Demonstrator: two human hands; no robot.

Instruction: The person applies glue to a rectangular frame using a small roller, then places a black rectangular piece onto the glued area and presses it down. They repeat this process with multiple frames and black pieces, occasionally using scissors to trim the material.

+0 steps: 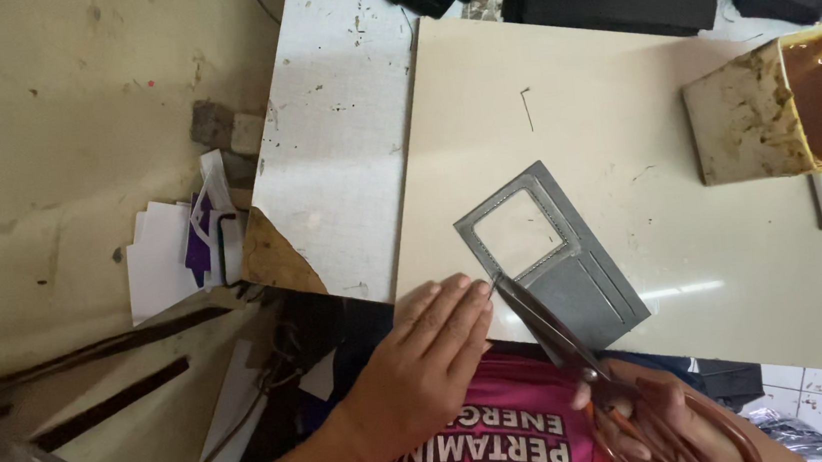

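1. The left hand [422, 361] is pressing flat, fingers together, fingertips touching the grey leather panel [549, 253] on the cream board [621, 120].
2. The right hand [665, 417], at 5 o'clock, is gripping the scissors [551, 333], fingers clamped through the handles.
3. The blades are closing just beside the left fingertips; a slip is risking a nick.
4. The panel is overhanging nothing, yet skewing could spoil the stitched window edge.
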